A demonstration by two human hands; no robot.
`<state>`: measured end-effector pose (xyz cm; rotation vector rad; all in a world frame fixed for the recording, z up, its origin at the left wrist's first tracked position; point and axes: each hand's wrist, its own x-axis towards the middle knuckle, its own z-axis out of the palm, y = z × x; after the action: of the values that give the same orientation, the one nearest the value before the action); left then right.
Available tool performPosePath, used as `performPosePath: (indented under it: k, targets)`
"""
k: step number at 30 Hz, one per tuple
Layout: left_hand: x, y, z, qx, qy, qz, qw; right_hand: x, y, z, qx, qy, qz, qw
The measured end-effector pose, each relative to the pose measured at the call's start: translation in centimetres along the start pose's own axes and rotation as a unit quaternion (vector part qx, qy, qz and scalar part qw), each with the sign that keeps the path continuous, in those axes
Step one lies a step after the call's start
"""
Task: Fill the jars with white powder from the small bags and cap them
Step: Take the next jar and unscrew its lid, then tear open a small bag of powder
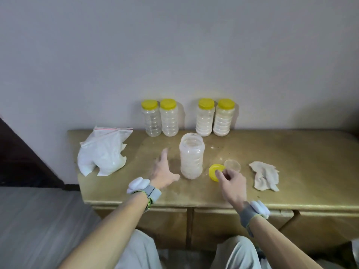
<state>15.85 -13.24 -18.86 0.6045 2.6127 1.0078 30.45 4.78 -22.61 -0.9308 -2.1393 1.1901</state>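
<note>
The right hand (232, 181) pinches the yellow cap (214, 171) low over the table (291, 171), probably to bring it to the open jar (191, 156) standing just to its left, which looks full of powder. The left hand (163, 171), fingers spread and holding nothing, waits beside the jar, likely to steady it.

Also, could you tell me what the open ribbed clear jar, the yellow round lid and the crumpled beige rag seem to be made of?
Open ribbed clear jar: likely thin clear plastic, see-through moulded ribs. Yellow round lid: opaque plastic, smooth, slightly glossy. Crumpled beige rag: soft matte cloth or paper, judging by limp folds; which one is unclear.
</note>
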Motion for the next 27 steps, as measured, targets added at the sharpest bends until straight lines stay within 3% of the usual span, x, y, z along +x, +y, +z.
performPosePath:
  k: [4, 8, 10, 14, 16, 22, 27]
  targets:
    - [1.5, -3.3, -6.1, 0.150, 0.117, 0.035, 0.981, -2.5, -4.6, 4.8, -0.096, -0.170, -0.122, 0.973]
    - [3.0, -6.9, -12.1, 0.276, 0.251, 0.069, 0.925, -3.2, -8.0, 10.1, -0.175, -0.271, -0.158, 0.933]
    - [3.6, -8.7, -14.5, 0.325, 0.287, 0.039, 0.900, -2.9, -8.8, 12.4, -0.229, -0.301, -0.155, 0.913]
    - [4.7, -9.7, -18.1, 0.328, 0.236, -0.109, 0.908, -3.0, -9.1, 15.8, -0.344, -0.356, -0.122, 0.860]
    - [5.5, -9.5, -19.2, 0.316, 0.213, -0.140, 0.914, -2.9, -9.2, 16.3, -0.375, -0.352, -0.120, 0.849]
    - [7.7, -9.3, -19.5, 0.307, 0.161, -0.169, 0.923, -2.3, -9.1, 15.6, -0.347, -0.383, -0.089, 0.851]
    - [6.6, -8.5, -19.8, 0.276, 0.152, -0.111, 0.942, -2.5, -9.6, 15.7, -0.351, -0.380, -0.078, 0.852]
